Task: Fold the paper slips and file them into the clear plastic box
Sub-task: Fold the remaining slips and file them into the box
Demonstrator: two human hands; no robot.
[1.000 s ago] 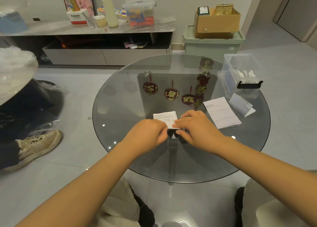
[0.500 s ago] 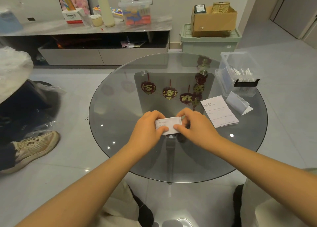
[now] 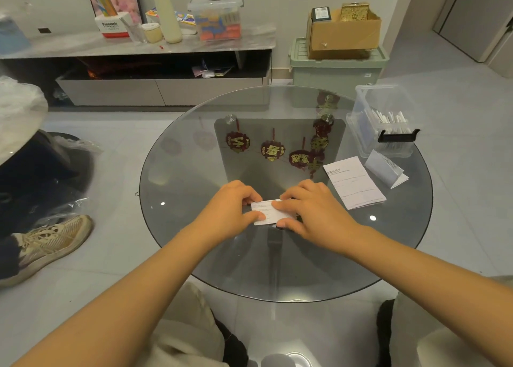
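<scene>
From the head camera, a small white paper slip [image 3: 270,212] lies on the round glass table [image 3: 194,172], near the edge closest to the person, at about 6 o'clock on the table top. It is folded into a short, wide strip with faint print on it.

The left hand [image 3: 231,209] comes in from 7 o'clock. Its fingers are curled and its thumb presses the left end of the slip, so it pinches that end. The right hand [image 3: 311,209] comes in from 4 o'clock. Its fingers lie over the right half of the slip and its thumb is under the near edge, so it holds the slip too.

At 3 o'clock on the table lies a flat printed sheet [image 3: 355,183]. Just past it, a folded slip [image 3: 387,168] stands like a little tent. At 2 o'clock sits the clear plastic box [image 3: 369,122] with white folded slips [image 3: 388,119] standing inside and a black clip [image 3: 398,136] on its near wall.
</scene>
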